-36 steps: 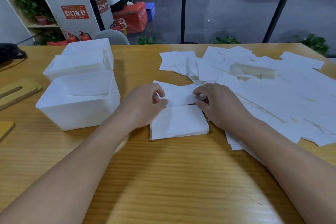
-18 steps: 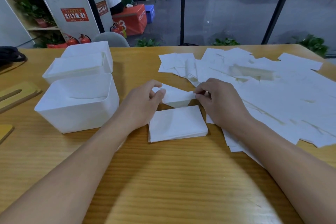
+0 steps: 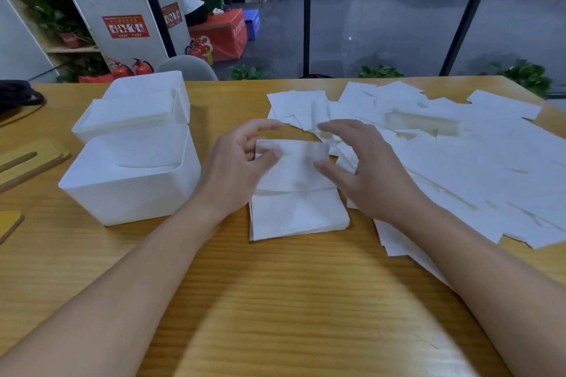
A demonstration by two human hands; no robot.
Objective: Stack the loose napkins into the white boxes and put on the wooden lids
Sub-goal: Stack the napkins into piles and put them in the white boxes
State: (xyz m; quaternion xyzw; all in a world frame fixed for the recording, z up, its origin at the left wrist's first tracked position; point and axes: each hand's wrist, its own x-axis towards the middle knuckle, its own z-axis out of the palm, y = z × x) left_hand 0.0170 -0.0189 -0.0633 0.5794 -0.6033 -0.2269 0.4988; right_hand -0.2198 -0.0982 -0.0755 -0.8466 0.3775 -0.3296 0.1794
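A single white napkin [image 3: 294, 162] hangs tilted just above a neat napkin stack [image 3: 297, 217] at the table's middle. My left hand [image 3: 235, 168] pinches the napkin's left edge between thumb and fingers. My right hand [image 3: 364, 171] is at the napkin's right edge with fingers spread and straight, the thumb close to the paper; motion blur hides whether it touches. Loose napkins [image 3: 444, 150] cover the table's right side. Three white boxes stand at the left: a near one [image 3: 128, 193], a middle one [image 3: 128, 119] with napkins inside, and a far one [image 3: 150, 82].
Wooden lids lie at the left edge, one slotted [image 3: 27, 162] and one lower down [image 3: 9, 225]. A dark bag [image 3: 15, 95] sits at the far left. Bare wooden table [image 3: 275, 300] stretches toward me. Glass and a hall lie beyond the far edge.
Both hands lifted one napkin off the loose pile and brought it toward me, over the stack. My right hand has opened its fingers at the napkin's right edge.
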